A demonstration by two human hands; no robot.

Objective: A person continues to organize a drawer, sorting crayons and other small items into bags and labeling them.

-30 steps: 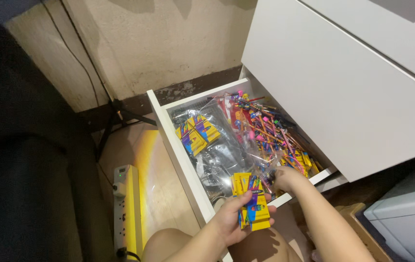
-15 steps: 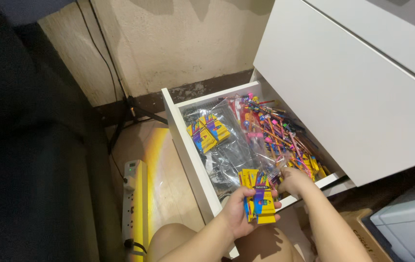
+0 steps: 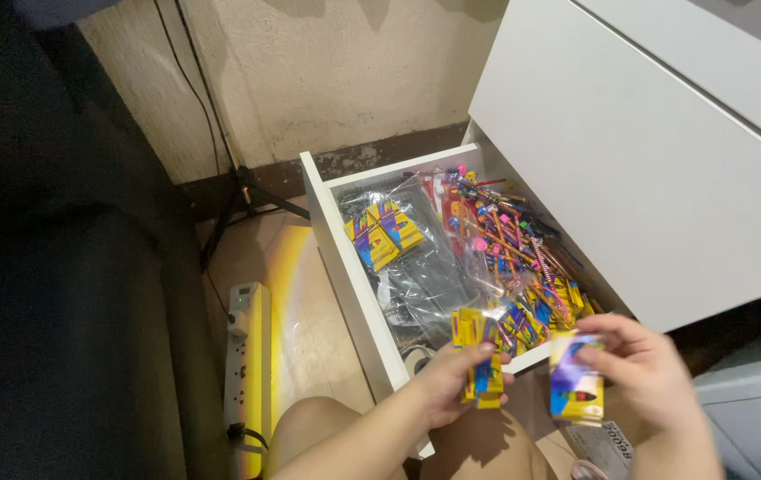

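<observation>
Head view: left hand [image 3: 452, 378] grips bagged crayon boxes [image 3: 478, 360]; right hand [image 3: 643, 369] clasps one loose crayon box [image 3: 576, 389], likely sorting stock above the open drawer [image 3: 345, 267].

A small stack of yellow crayon boxes [image 3: 478, 364], printed in blue and purple, stands roughly upright, held in front of the near end of an open white drawer [image 3: 349, 267]. Just to its right, apart from the stack, is a single crayon box [image 3: 576, 388] of the same kind, also upright, its yellow, blue and purple face turned up; it is blurred.
</observation>
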